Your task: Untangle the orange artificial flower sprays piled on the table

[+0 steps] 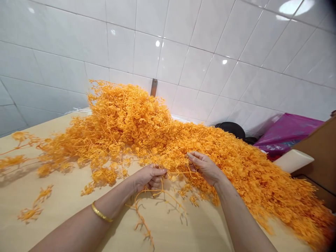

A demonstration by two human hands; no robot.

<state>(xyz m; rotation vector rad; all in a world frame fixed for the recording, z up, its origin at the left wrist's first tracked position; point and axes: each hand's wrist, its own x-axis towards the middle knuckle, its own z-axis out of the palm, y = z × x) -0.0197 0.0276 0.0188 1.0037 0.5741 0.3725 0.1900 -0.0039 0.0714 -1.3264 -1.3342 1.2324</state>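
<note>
My left hand (152,176) is closed in a pinch on a bare orange plastic stem (162,191), whose thin branches hang down over the table. To its right, my right hand (203,167) has its thumb and fingers pressed together at a twig of the same orange stuff; its fingertips lie against the pile, so the exact piece there is hard to make out. Right behind both hands rises a big heap of orange artificial foliage (131,119), stretching off to the right. Small loose orange sprigs (29,214) lie on the table at the left.
The pale table (73,196) meets a white tiled wall (183,63). A metal bracket (154,87) stands behind the heap. At the right are black round items (232,129), a magenta bag (286,133), a cream-coloured object (294,160) and a brown cardboard box (319,154).
</note>
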